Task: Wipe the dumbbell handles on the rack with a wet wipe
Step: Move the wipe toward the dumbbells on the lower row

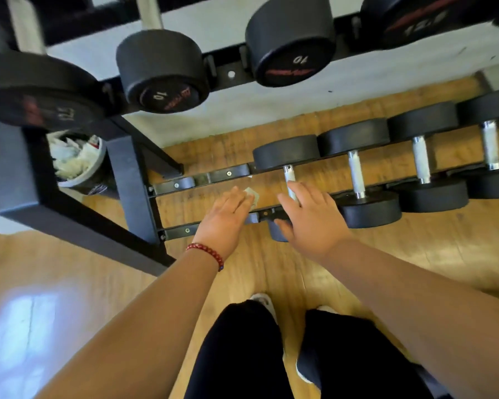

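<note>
Wood gym floor, low rack (228,173): my left hand (226,216) holds the wet wipe (251,193), my right hand (310,218) spreads loose over the nearest dumbbell handle (289,175), which I judge is next to wipe.

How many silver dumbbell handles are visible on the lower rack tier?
4. First handle partly under the right hand; second handle, third handle and fourth handle run rightward. More may sit off-frame.

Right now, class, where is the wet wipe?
In the head view, centre-left, the wet wipe peeks out from under the fingertips of the left hand, above the lower rack, just left of the nearest dumbbell handle.
</note>
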